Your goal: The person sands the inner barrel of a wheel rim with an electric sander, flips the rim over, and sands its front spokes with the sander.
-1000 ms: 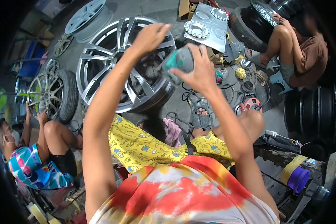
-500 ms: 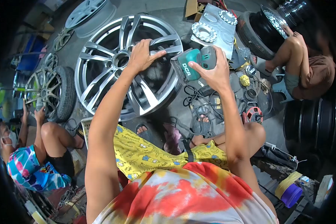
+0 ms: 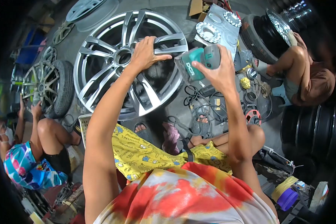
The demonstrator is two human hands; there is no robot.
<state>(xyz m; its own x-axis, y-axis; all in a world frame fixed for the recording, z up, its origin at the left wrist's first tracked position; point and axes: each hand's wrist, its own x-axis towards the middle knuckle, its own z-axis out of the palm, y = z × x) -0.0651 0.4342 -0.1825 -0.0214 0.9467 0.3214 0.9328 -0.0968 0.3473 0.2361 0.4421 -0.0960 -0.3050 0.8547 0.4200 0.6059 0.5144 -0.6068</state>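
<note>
My left hand [image 3: 143, 56] lies palm down over the inner ends of two spokes [image 3: 171, 39] of a big silver alloy wheel [image 3: 114, 60], fingers together and a little bent, thumb stretched out to the side. My right hand [image 3: 223, 72] grips a green and grey power tool [image 3: 196, 66] marked DCA, my thumb along its near side and my fingers over the grey end. I hold the tool at the right edge of the wheel, its flat face toward the spokes; I cannot tell whether it touches the rim. The wheel lies face up in front of me.

Below the tool, dark cables [image 3: 193, 98] loop across the floor beside my sandalled feet. A pink cloth [image 3: 170, 137] hangs by my yellow printed shorts [image 3: 147, 154]. To the right of the cables sit a crumpled yellow wad [image 3: 245, 83] and a round red piece [image 3: 253, 117]. Past the tool, two toothed shiny rings [image 3: 208, 33] rest on a silvery sheet [image 3: 222, 34], next to a tyre [image 3: 258, 39].

Farther right, a person in a brown top [image 3: 317, 86] sits with a hand at a glittering wheel [image 3: 278, 24]. On my left, a person in a bright patterned shirt [image 3: 23, 161] has both hands raised near a many-spoked wheel [image 3: 41, 88].
</note>
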